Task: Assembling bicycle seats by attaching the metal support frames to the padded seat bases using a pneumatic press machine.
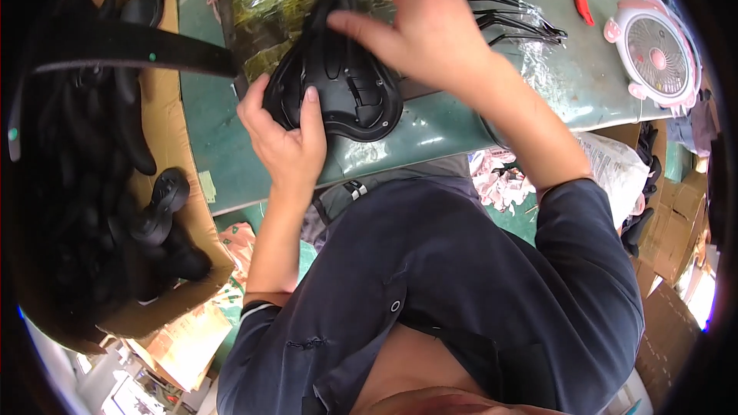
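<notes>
A black bicycle saddle (pixel 338 96) lies underside up on the green workbench, its narrow nose pointing away from me and its wide end near the bench's front edge. My left hand (pixel 284 134) grips the saddle's wide end at its left side, thumb on the underside and fingers round the outer rim. Over the right side of the saddle hovers my right hand (pixel 427 27), fingers apart, with the thumb reaching across the nose. I see nothing in that hand; its fingertips run out of the top of the picture. Several black bent saddle rails (pixel 519 19) lie to its right.
Left of the bench stands a cardboard box (pixel 181 261) heaped with black saddles (pixel 157 207). A dark metal bar (pixel 154 54) crosses above it. A red-handled tool (pixel 581 0) and a pink-and-white fan (pixel 657 58) are on the right of the green workbench (pixel 430 138).
</notes>
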`<state>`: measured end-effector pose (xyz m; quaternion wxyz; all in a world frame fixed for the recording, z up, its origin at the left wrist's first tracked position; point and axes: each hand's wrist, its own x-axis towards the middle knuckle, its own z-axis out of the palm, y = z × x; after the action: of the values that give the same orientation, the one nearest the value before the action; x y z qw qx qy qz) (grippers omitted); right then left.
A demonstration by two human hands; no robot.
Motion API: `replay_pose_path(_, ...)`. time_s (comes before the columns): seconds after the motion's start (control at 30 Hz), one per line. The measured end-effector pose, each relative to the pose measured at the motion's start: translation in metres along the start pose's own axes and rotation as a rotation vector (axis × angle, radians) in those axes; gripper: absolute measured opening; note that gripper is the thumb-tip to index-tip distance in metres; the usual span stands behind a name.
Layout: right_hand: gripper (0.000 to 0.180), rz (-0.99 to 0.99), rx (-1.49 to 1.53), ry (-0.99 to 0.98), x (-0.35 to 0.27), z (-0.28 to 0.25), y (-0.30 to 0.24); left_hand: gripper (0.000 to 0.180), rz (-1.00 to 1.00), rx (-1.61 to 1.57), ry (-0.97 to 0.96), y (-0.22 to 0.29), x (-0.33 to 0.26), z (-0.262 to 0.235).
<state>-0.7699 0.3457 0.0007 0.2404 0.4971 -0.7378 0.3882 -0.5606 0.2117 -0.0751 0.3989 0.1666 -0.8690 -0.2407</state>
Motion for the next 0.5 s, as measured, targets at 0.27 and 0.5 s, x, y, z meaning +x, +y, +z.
replay_pose_path(0.27,0.057,0.178,0.078,-0.127,-0.049,0.032,-0.019,0.021,0.082,0.096,-0.085,0.019,0.047,0.017)
replay_pose_path(0.5,0.052,0.227,0.019,-0.014,-0.018,0.073,0.002,0.025,0.147,0.115,-0.022,-0.024,0.094,0.045)
